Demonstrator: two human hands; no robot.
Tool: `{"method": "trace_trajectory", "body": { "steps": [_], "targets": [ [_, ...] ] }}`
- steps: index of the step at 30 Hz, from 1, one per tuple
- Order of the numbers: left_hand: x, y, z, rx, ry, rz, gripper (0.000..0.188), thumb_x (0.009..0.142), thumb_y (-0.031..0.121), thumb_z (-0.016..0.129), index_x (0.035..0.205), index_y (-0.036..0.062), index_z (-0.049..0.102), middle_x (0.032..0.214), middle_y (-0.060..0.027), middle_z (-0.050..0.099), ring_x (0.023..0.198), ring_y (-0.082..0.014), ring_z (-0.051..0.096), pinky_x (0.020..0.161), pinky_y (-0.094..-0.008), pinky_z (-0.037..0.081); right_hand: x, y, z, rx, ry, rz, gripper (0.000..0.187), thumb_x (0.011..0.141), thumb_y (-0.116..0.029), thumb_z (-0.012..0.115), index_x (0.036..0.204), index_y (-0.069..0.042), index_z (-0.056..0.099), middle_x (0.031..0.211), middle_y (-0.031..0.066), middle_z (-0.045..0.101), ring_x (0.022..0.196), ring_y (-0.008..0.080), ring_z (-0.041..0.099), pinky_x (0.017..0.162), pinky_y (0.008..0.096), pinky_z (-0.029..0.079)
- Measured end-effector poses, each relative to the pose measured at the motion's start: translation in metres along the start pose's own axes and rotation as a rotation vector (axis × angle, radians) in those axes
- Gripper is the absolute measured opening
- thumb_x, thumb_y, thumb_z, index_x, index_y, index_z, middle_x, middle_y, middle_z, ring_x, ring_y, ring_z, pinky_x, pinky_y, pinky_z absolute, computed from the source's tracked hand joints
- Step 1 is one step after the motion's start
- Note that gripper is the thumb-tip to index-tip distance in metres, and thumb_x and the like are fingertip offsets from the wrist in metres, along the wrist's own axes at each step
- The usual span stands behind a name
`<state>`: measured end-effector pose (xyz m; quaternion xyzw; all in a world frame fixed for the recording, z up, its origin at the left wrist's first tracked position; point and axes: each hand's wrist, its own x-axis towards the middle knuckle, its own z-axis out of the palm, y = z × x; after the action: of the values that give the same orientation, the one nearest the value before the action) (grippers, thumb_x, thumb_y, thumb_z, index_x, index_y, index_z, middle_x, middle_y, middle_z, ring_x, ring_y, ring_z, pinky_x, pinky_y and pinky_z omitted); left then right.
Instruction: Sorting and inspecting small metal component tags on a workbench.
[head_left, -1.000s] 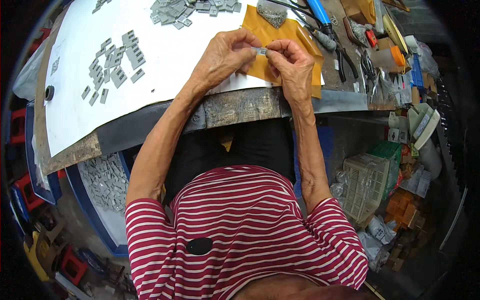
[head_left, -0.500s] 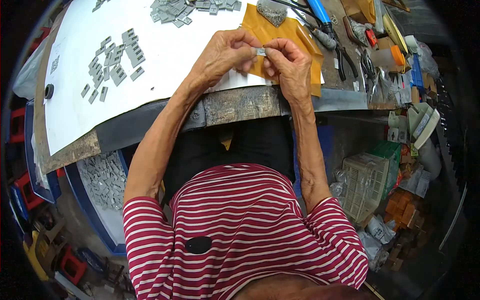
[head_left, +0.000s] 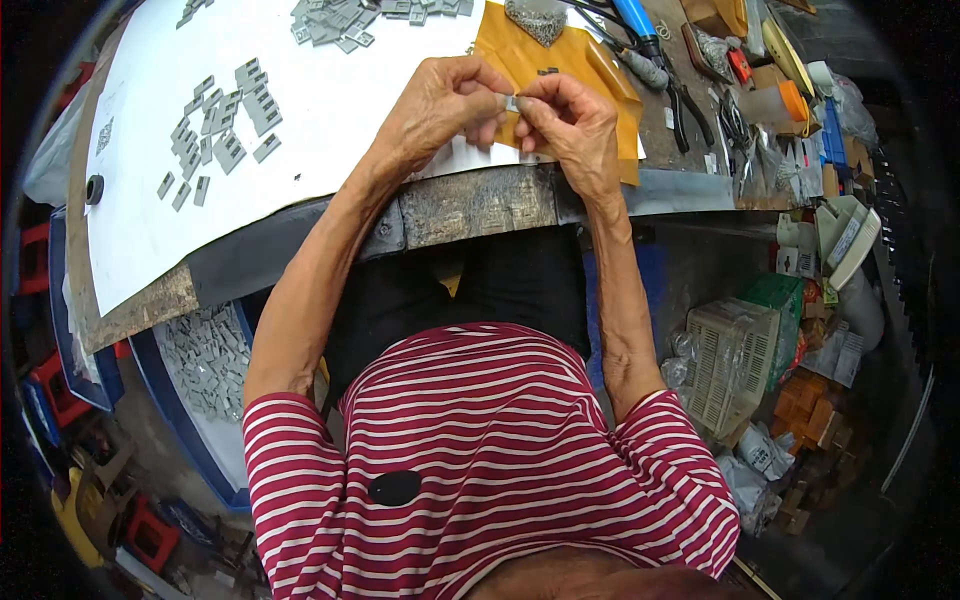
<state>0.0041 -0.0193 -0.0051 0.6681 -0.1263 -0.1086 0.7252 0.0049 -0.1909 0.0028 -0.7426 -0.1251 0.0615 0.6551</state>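
Between the fingertips of both hands is a small grey rectangular plastic piece, held just above the front part of the table. My left hand pinches its left end, while my right hand grips the right end with thumb and forefinger. Most of the piece is hidden by the fingers. Under the hands lies a sheet of orange-brown paper, with a small dark piece on it and a clear bag of tiny metal parts at its far side. Similar grey pieces lie loosely grouped on the white sheet to the left.
A larger heap of grey pieces lies at the back. To the right are pliers, a blue-handled tool and an orange-lidded container. A blue tray of grey pieces stands below the table's left front edge.
Both hands keep their pinch on the grey piece; the right fingers have shifted slightly around it. The whole view has moved a little. A small dark piece on the orange-brown paper now shows.
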Motion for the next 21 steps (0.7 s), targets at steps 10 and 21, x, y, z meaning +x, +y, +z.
{"method": "trace_trajectory", "body": {
  "steps": [10,21],
  "targets": [
    [0.001,0.0,0.002,-0.043,0.014,-0.002,0.015,0.08,0.009,0.053,0.091,0.0003,0.059,0.059,-0.0044,0.058,0.051,-0.0089,0.054,0.05,-0.0192,0.04,0.001,0.008,0.009,-0.033,0.136,-0.067,0.005,0.08,-0.003,0.057,0.08,0.002,0.055,0.06,0.0011,0.054,0.047,0.0046,0.05,0.042,0.0176,0.04],
    [0.001,0.0,0.002,-0.049,0.038,0.017,0.015,0.081,0.01,0.053,0.091,0.0002,0.058,0.06,-0.0045,0.058,0.052,-0.0091,0.055,0.049,-0.019,0.04,0.001,0.005,-0.001,0.359,0.047,0.078,0.012,0.082,-0.006,0.055,0.088,0.004,0.056,0.066,0.0052,0.057,0.051,0.0074,0.051,0.047,0.0174,0.042]
  ]
}}
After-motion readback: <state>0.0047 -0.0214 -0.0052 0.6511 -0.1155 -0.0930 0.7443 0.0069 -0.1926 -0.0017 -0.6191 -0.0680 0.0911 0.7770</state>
